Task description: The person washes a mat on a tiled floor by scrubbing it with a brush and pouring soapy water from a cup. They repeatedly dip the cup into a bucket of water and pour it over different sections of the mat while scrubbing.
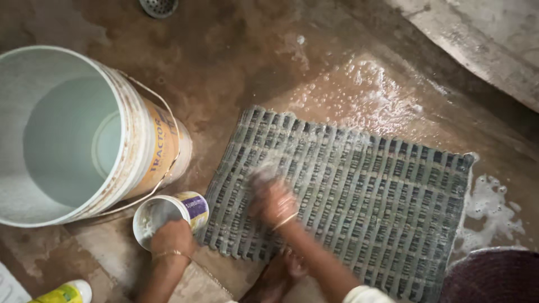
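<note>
Right hand point(273, 199) blurred, grip unclear, on soapy mat point(359, 196), left hand point(171, 235) clasping small tub point(168, 216) beside it.

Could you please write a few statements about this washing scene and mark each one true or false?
1. The right hand rests on the striped mat. True; the hand is blurred.
2. The left hand grips the small tub at its rim. True.
3. The big white bucket lies tipped over on the mat. False: it stands on the floor, left of the mat.
4. The floor around the mat is dry. False: foam and water lie beyond the mat's far and right edges.
5. A metal drain sits at the top edge of the view. True.
6. The yellow bottle stands inside the bucket. False: it lies at the bottom left corner.
</note>
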